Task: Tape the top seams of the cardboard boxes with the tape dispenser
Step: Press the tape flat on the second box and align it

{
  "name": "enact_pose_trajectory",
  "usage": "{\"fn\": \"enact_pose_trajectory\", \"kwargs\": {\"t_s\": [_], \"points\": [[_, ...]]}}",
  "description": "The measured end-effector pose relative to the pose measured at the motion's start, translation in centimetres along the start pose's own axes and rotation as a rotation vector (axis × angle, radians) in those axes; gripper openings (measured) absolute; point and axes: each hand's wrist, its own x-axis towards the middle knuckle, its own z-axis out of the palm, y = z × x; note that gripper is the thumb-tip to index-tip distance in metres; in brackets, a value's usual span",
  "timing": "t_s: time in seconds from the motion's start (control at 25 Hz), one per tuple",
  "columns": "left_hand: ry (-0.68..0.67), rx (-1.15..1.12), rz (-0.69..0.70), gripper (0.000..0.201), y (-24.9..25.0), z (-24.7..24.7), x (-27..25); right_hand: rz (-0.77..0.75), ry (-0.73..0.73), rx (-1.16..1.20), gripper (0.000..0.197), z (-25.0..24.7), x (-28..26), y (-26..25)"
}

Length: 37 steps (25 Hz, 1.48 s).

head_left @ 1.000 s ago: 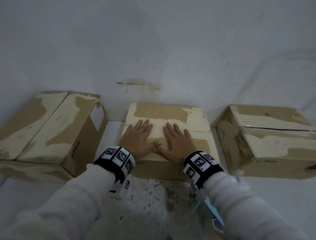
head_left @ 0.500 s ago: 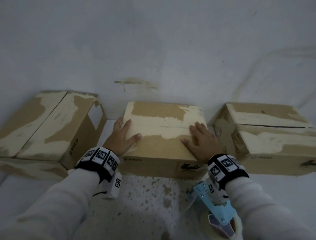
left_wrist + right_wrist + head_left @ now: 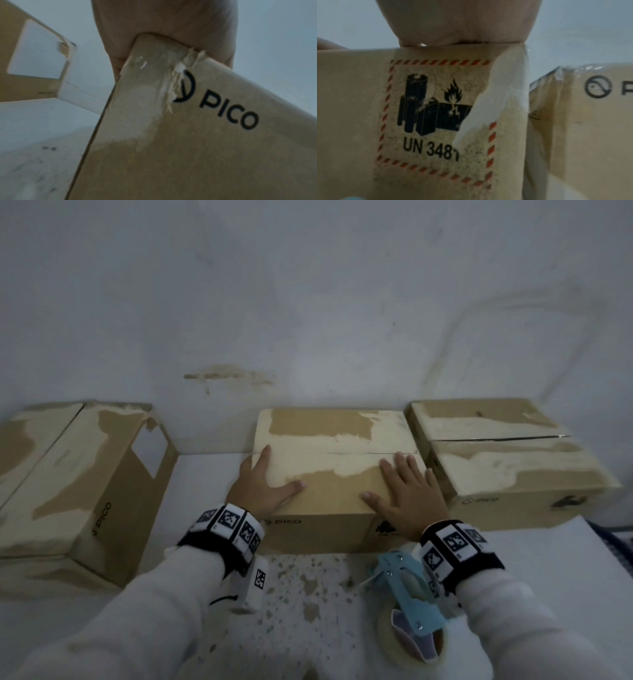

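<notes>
A person's two hands lie flat on the middle box of three cardboard boxes lined up against a pale wall. The left hand covers the box's near left corner, thumb stretched across the top and fingers straight along the left edge. The right hand rests on the near right part of the top, fingers straight and spread, holding nothing. The box's top seam runs across between the two hands and shows as a thin dark line. The right box stands just beside the middle one, its own seam also a dark line across the top. The left box sits well apart and angled, with a cut-out opening in its end face. The blue tape dispenser lies on the speckled white surface in front of the middle box, under the right wrist, untouched by either hand. The left wrist view shows the palm pressed over the box corner above a "PICO" logo. The right wrist view shows the palm on the top edge above a battery warning label marked "UN 3481", partly covered by torn paper. Both wrists wear black bands with printed markers over white sleeves.
</notes>
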Motion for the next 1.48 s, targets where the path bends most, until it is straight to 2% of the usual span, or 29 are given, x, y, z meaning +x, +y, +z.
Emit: {"fn": "enact_pose_trajectory", "kwargs": {"t_s": [0.4, 0.56, 0.6, 0.68, 0.76, 0.84, 0.92, 1.04, 1.16, 1.24, 1.32, 1.4, 1.48], "points": [[0.029, 0.036, 0.004, 0.103, 2.6, 2.1, 2.2, 0.029, -0.002, -0.048, 0.096, -1.0, 2.6, 3.0], [0.018, 0.254, -0.056, 0.105, 2.9, 1.9, 2.1, 0.024, -0.035, -0.049, 0.096, -1.3, 2.5, 2.6], [0.025, 0.323, -0.052, 0.104, 3.2, 1.9, 1.9, 0.020, -0.046, -0.069, 0.092, -1.5, 2.4, 2.5], [0.029, 0.395, -0.026, 0.097, 3.7, 1.9, 1.1, 0.021, -0.032, -0.090, 0.072, -1.9, 2.0, 1.9], [-0.013, 0.341, 0.004, 0.085, 3.7, 1.7, 0.0, 0.023, 0.019, -0.046, 0.050, -2.2, 1.4, 0.3], [-0.063, 0.187, 0.042, 0.076, 2.9, 0.8, -1.3, -0.028, 0.025, -0.016, 0.037, -2.6, 1.0, -1.9], [-0.079, 0.107, 0.096, 0.066, 1.5, -0.8, -2.7, -0.159, -0.002, -0.029, 0.032, -2.9, 0.8, -4.8], [0.009, 0.110, 0.125, 0.048, -1.6, -4.4, -4.8, -0.382, -0.033, -0.027, 0.035, -2.8, 0.3, -10.7], [0.122, 0.136, 0.103, 0.043, -5.3, -8.9, -6.8, -0.534, -0.094, 0.025, 0.042, -2.2, -0.1, -17.4], [0.192, 0.185, 0.106, 0.050, -7.9, -12.4, -7.8, -0.620, -0.143, 0.001, 0.045, -1.8, 0.3, -21.8], [0.222, 0.249, 0.110, 0.073, -11.1, -16.4, -8.6, -0.666, -0.182, -0.002, 0.049, -1.3, 0.9, -26.6], [0.187, 0.340, 0.084, 0.104, -15.0, -20.2, -9.1, -0.701, -0.184, 0.013, 0.052, -0.7, 1.2, -31.7], [0.112, 0.531, -0.009, 0.119, -18.6, -22.7, -9.2, -0.719, -0.168, 0.050, 0.059, 0.3, 1.2, -35.7]]}}
